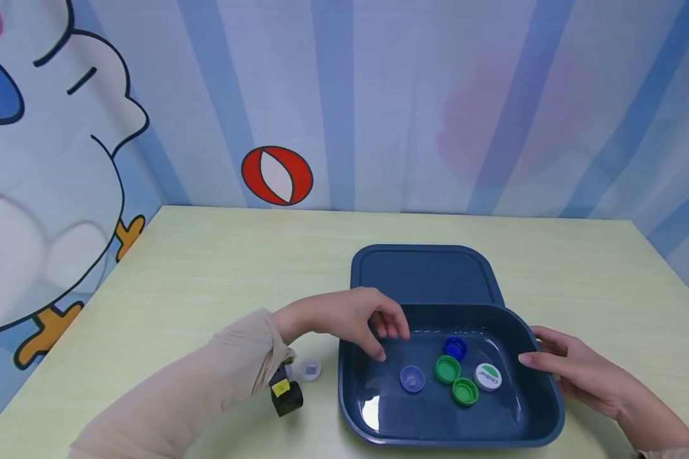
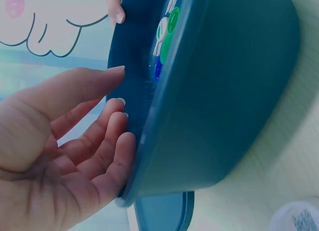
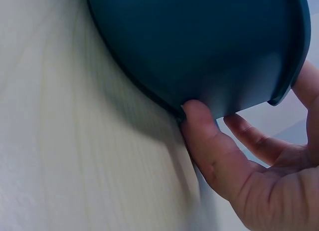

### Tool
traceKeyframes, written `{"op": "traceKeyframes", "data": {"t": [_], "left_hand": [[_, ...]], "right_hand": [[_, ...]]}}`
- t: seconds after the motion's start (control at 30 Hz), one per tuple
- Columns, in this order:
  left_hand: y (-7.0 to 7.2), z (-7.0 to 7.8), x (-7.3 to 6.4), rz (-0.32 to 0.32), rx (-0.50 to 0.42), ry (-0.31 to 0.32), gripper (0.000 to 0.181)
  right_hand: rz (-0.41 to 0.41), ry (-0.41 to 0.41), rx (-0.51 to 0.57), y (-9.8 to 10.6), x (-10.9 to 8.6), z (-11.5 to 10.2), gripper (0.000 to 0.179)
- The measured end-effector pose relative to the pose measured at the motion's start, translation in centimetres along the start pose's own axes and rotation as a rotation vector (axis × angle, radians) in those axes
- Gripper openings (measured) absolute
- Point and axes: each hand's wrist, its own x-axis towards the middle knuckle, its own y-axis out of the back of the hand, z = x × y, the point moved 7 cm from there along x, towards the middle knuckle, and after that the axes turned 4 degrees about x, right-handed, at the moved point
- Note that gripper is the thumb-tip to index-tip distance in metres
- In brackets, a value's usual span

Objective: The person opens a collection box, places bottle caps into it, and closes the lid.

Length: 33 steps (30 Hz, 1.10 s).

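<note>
A dark blue rectangular tub (image 1: 362, 427) stands on the table with bottle caps lying inside. On its floor are a pale translucent blue cap (image 1: 412, 379), a deep blue cap (image 1: 455, 348), two green caps (image 1: 448, 369) and a white cap (image 1: 488, 377) with a green mark. My left hand (image 1: 356, 319) hovers over the tub's back left corner, thumb and fingers apart, nothing between them; in the left wrist view that hand (image 2: 79, 141) has fingertips close by the rim. My right hand (image 1: 585, 370) holds the tub's right rim, its thumb (image 3: 209, 136) against the edge.
Behind the tub lies a flat dark blue panel (image 1: 425, 271) with rounded corners, partly covered by it. A whitish cap (image 1: 309, 369) sits on the pale table (image 1: 235, 255) left of the tub, beside the black wrist camera (image 1: 287, 396). A printed cloth (image 1: 379, 108) hangs behind.
</note>
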Motion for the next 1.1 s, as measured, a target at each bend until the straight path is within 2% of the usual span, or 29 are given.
{"op": "traceKeyframes", "data": {"t": [0.33,0.7,0.87,1.1], "left_hand": [[1.2,-0.5,-2.2,0.048,-0.015,0.021,0.034],[1.8,-1.4,-3.6,0.077,-0.042,0.01,0.034],[1.9,-2.0,-4.6,0.088,-0.058,0.031,0.035],[2.2,-3.8,-6.7,0.122,-0.103,0.089,0.035]], "right_hand": [[-0.008,0.018,0.017,-0.1,0.0,-0.2,0.059],[0.002,-0.002,0.015,0.1,-0.1,-0.1,0.063],[0.005,-0.004,0.007,0.0,0.0,-0.1,0.063],[0.002,-0.003,0.014,0.1,-0.1,-0.1,0.063]]}}
